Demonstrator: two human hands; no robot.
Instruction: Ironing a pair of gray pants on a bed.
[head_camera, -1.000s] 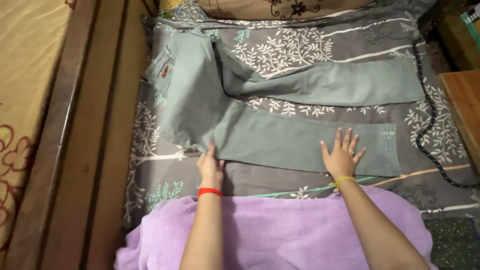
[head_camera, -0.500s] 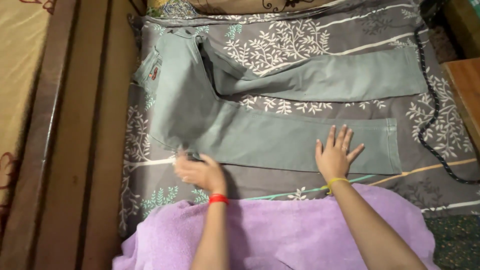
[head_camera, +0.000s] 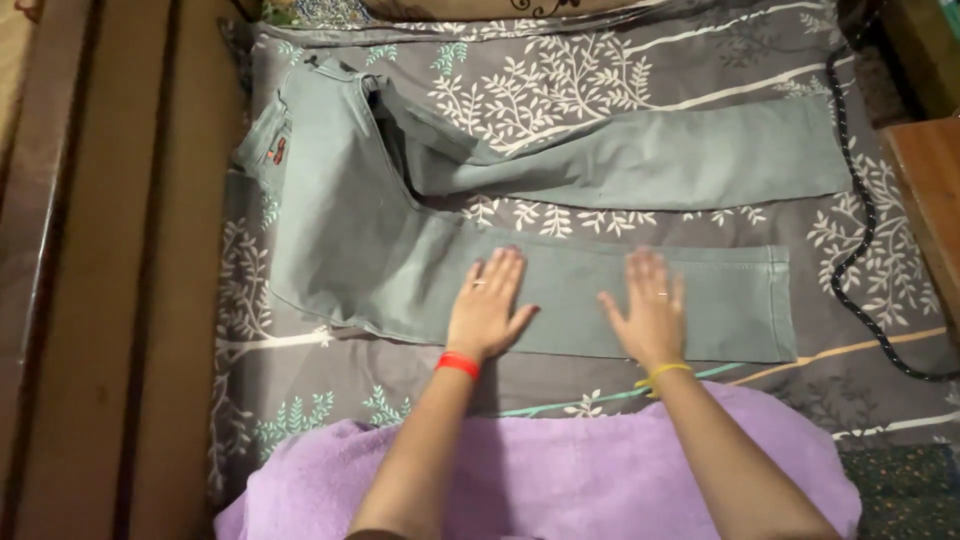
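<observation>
Both hands, left (head_camera: 487, 305) and right (head_camera: 648, 310), lie flat and unclenched on the near leg of the jeans (head_camera: 400, 220); waistband at 10 o'clock, right fingers apparently blurred.

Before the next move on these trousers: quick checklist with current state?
1. Left hand flat on the near leg of the grey trousers: ok.
2. Right hand flat on the same leg, nearer the hem: ok.
3. Near leg lying smooth: ok, no big creases show.
4. Far leg straight: not ok, it angles away and bunches near the crotch.
5. Black cord clear of the trousers: ok, it lies just past the hems.
6. Purple towel clear of the near leg: ok.
</observation>
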